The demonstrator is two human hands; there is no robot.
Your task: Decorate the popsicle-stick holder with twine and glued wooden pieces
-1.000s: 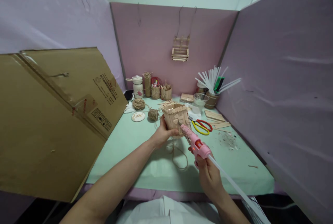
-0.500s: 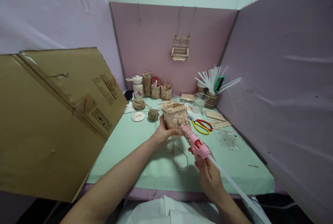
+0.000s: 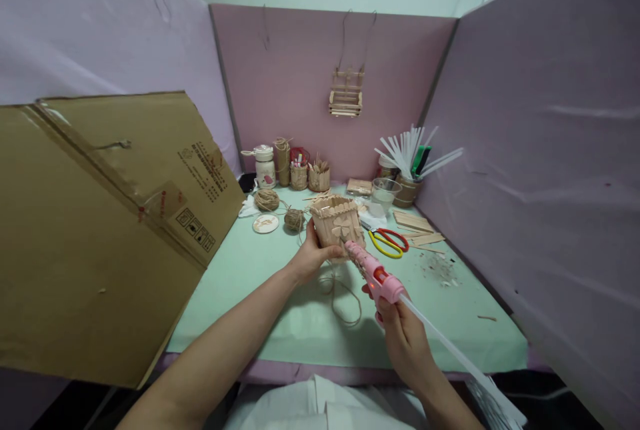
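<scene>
My left hand (image 3: 316,255) grips a small basket made of wooden craft sticks (image 3: 330,222) by its left side and bottom, holding it over the table. Petal-shaped wooden pieces (image 3: 342,227) sit on the basket's front wall. In my right hand (image 3: 403,330) is a pink hot glue gun (image 3: 376,272), its nozzle at the petal pieces; I cannot tell whether it touches them. A long white glue stick (image 3: 450,345) runs out of the gun's back end. Below the basket a loop of twine (image 3: 345,310) lies on the green tabletop (image 3: 300,337).
Red-and-yellow scissors (image 3: 387,243) and flat wood strips (image 3: 415,223) lie right of the basket. Twine balls (image 3: 267,199) and a round white disc (image 3: 265,223) lie left. White glue sticks (image 3: 400,153) stand in a pot at the back right. A big cardboard sheet (image 3: 115,237) leans at the left.
Almost nothing differs. The basket and the glue gun have shifted very slightly, and the rear end of the glue stick has moved a little. Both hands keep their hold.
</scene>
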